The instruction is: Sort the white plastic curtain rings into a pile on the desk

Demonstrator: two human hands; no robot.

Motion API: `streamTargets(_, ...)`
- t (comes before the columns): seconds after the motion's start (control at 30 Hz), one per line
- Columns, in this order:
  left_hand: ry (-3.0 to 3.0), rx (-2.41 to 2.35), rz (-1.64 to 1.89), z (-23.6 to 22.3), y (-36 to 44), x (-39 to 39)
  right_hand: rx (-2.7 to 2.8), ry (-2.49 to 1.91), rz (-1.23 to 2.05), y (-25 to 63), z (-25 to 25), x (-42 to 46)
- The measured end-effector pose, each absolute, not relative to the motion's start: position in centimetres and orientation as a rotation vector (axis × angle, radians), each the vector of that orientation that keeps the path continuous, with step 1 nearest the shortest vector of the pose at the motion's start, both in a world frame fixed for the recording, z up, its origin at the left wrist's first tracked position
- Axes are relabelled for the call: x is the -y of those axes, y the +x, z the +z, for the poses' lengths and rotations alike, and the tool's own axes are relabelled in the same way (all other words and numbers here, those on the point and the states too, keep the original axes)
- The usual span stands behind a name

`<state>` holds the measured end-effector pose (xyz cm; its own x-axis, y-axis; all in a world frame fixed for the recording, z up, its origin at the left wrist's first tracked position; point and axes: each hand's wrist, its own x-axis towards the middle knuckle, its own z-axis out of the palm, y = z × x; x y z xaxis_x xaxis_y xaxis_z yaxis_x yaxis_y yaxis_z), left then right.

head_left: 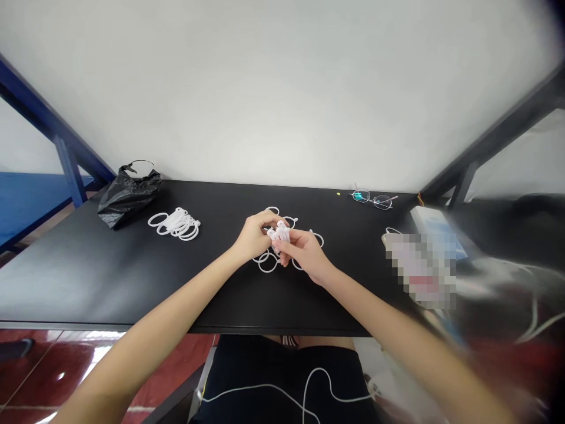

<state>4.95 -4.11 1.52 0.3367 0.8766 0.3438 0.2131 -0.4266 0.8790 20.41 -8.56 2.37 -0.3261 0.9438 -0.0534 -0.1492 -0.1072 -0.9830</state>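
Observation:
At the middle of the black table, my left hand (256, 232) and my right hand (309, 252) meet around a small bunch of white plastic pieces (281, 234). Fingers of both hands are closed on the bunch and cover part of it. Thin white rings with small tabs lie on the table around and under my hands, among them a ring (268, 262) just below my left hand. Whether the held pieces are the tab ends of such rings, I cannot tell. Further left lies a pile of white rings (178, 224), overlapping each other.
A black plastic bag (128, 197) stands at the back left. Eyeglasses (372, 199) lie near the wall. To the right are a white and blue box (435, 229), a blurred-out item and clear plastic wrapping (498, 282). A white cable (265, 386) crosses my lap.

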Motion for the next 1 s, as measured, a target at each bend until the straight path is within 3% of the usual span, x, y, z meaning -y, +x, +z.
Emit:
streamTargets(0.3,2.246,-0.865,0.988,1.8,4.2,4.3,1.295,-0.887,1.873,20.9,2.8,8.5)
streamTargets(0.53,1.968,-0.700,0.862,2.9,3.8,4.2,1.537,-0.780,1.505,20.4,2.9,10.3)
streamTargets(0.7,1.738,-0.844,0.895,3.1,4.3,4.6,1.846,-0.727,1.204,20.9,3.7,11.0)
streamTargets(1.0,1.947,-0.904,0.830,3.6,3.2,3.7,1.540,-0.818,1.478,21.0,2.7,8.8)
